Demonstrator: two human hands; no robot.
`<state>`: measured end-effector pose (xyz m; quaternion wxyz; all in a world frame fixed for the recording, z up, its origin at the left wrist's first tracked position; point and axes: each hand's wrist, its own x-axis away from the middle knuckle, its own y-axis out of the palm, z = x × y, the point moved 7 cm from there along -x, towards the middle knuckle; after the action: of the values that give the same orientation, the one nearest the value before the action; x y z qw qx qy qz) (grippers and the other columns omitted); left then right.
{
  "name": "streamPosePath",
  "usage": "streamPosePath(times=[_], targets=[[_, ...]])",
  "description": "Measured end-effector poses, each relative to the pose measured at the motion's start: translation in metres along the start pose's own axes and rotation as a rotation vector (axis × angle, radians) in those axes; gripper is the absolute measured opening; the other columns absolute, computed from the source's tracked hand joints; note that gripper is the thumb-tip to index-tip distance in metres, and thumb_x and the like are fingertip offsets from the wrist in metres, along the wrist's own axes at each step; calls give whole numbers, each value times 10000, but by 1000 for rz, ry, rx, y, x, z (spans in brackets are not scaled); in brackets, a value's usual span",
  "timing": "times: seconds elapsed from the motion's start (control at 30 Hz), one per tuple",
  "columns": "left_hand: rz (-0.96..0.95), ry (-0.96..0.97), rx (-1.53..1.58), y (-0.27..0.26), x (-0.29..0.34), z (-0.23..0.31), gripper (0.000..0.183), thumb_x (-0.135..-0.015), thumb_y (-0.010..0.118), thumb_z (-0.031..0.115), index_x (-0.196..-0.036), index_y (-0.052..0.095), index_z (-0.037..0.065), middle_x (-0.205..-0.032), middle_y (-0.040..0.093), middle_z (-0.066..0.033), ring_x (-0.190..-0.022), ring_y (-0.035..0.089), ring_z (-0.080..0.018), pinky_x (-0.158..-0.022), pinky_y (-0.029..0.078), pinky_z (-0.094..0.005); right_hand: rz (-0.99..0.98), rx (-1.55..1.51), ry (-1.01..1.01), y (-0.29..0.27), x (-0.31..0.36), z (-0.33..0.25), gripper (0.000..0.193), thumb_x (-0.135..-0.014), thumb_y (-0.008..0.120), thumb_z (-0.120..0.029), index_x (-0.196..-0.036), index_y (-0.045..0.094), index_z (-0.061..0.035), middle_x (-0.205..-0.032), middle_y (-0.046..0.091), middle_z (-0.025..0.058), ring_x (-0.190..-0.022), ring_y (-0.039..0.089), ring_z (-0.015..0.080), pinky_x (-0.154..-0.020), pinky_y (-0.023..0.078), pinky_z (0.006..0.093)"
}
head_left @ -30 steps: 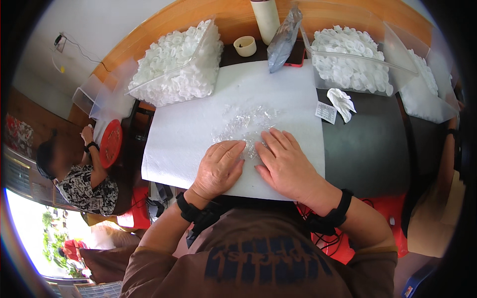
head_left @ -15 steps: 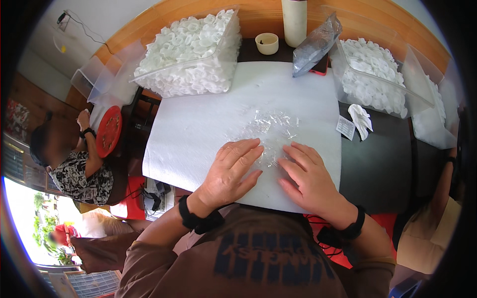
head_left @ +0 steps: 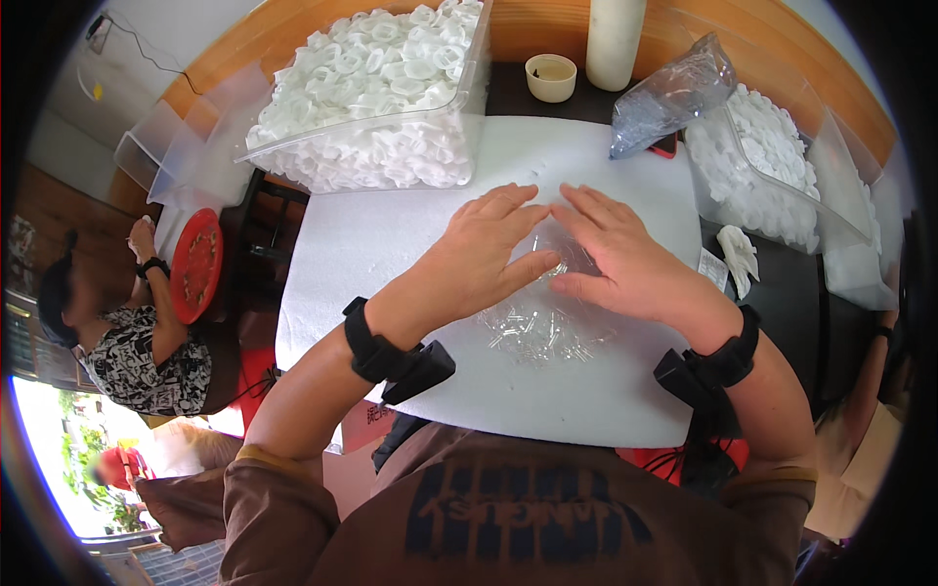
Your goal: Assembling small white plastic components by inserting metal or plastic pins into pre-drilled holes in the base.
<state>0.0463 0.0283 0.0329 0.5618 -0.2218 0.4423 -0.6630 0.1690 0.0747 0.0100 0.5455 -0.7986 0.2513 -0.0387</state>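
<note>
A loose pile of small clear stick-like pieces [head_left: 547, 337] lies on a white padded sheet [head_left: 362, 254] that covers the table in front of me. My left hand [head_left: 489, 244] reaches over the sheet beyond most of the pile, its fingers stretched and palm turned inward. Facing it, my right hand [head_left: 620, 254] is likewise open, with fingers extended. The fingertips of both hands come close together at the far side, and a few glinting pieces show in the gap between the thumbs. Neither hand visibly grips anything. What lies beneath the palms is hidden.
A large clear bin [head_left: 391, 142] of white plastic rings stands back left; another bin [head_left: 762, 166] of white pieces is back right. Behind the sheet are a cream cup [head_left: 551, 78], a pale cylinder [head_left: 616, 44] and a plastic bag [head_left: 674, 93]. A person [head_left: 147, 322] works at left beside a red tray [head_left: 198, 264].
Both my hands have moved away from me, past the clear pieces, and their fingertips have drawn closer together. More of the pile now shows on the near side. The view has shifted slightly.
</note>
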Motion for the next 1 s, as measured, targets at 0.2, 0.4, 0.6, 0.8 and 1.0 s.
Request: streamPosePath(times=[0.2,0.4,0.6,0.8,1.0], targets=[[-197,41,-42,2,15,-6,414,-864,589,291,-1163,553,7,-1303,458,-197,-1248,382,-344,-1033,302,-410,-108,-54,-85,-5,7,-17,603,-817,607,-387,-1220,469,40,-1308,411,244,-1243,362,406,-1038,284,460],[-264,-16,-113,-14,35,-11,417,-851,603,273,-1169,545,10,-1301,461,-185,-1236,396,-342,-1022,310,-419,-185,-92,-39,-26,30,-24,568,-791,654,-326,-1200,487,32,-1303,416,232,-1228,382,401,-1023,311,455],[-155,123,-63,-1,8,13,468,-827,629,286,-1202,516,29,-1324,435,-179,-1237,394,-346,-1023,306,-435,-111,-8,2,-36,23,-2,556,-785,663,-299,-1199,489,28,-1322,405,235,-1242,368,403,-1029,305,458],[-254,141,-147,17,5,16,478,-805,645,302,-1193,528,48,-1312,450,-161,-1245,395,-323,-1024,300,-458,-64,-44,-39,-17,2,8,536,-779,668,-280,-1179,497,33,-1328,403,234,-1244,368,394,-1028,306,454],[-276,-21,-241,-12,33,-8,426,-778,670,259,-1138,571,54,-1271,500,-130,-1232,425,-290,-1037,299,-451,-167,-81,-52,-30,26,4,521,-756,681,-256,-1152,504,33,-1276,444,207,-1214,400,378,-1012,326,438]])
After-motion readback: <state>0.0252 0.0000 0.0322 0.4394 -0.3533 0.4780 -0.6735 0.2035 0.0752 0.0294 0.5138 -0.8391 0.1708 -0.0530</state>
